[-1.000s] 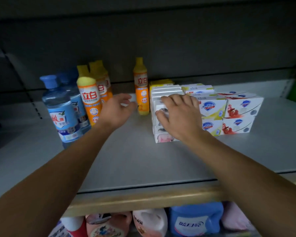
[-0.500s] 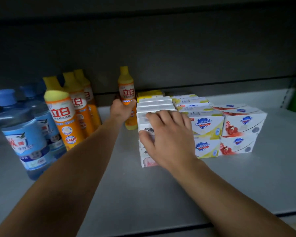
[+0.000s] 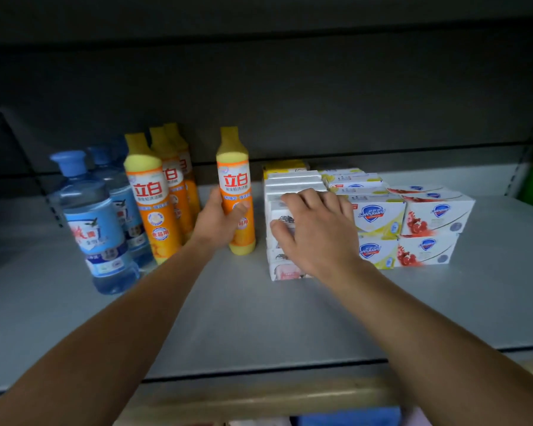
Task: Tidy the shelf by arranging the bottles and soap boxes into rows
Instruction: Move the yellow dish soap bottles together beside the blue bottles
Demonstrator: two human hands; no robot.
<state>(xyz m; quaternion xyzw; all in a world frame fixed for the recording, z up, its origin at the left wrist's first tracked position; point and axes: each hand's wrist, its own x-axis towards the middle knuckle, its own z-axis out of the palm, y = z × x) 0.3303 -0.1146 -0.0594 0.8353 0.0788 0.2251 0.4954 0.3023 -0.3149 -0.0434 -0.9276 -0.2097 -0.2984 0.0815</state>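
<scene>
A grey shelf (image 3: pixel 259 318) with a dark back wall carries everything. Stacked soap boxes (image 3: pixel 382 216) fill its back right; blue and orange bottles (image 3: pixel 148 195) stand back left. Between them, the left hand (image 3: pixel 219 222) grips an upright orange bottle (image 3: pixel 236 192); the right hand (image 3: pixel 317 235) rests flat-fingered on the leftmost white box stack (image 3: pixel 285 272).

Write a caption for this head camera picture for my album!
Left hand grips a lone orange plastic detergent bottle; right hand rests on stacked white soap boxes.
</scene>
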